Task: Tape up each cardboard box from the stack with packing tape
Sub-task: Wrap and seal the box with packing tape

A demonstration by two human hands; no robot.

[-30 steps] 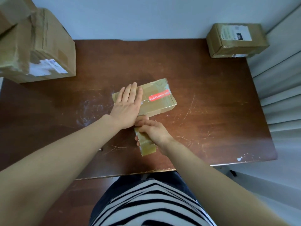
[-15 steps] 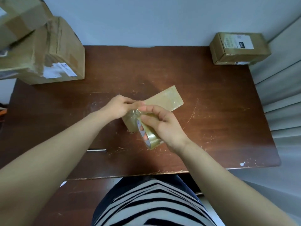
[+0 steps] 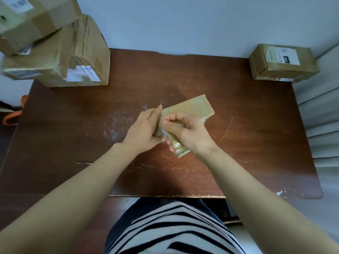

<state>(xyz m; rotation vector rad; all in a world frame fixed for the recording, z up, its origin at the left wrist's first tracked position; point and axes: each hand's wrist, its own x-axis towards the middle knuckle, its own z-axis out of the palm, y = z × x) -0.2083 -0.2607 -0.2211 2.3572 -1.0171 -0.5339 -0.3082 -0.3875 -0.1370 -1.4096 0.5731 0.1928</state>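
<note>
At the middle of the surface point(image 3: 73, 136), the left hand point(image 3: 145, 129) grips the small box point(image 3: 194, 107) by its near end. The right hand point(image 3: 191, 133) curls its fingers point(image 3: 175, 119) round the tape roll point(image 3: 179, 147). Pulling the strip taut before tearing should prevent wrinkles.

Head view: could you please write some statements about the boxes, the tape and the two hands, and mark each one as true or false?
1. The right hand holds the tape roll. True.
2. The small box lies at the far right corner of the table. False: it lies near the middle, at the hands.
3. The left hand rests flat on the table, away from the small box. False: it holds the near end of that box.
4. A labelled box stands at the far right corner. True.
5. At the far left, a top box sits on a larger box. True.
</note>
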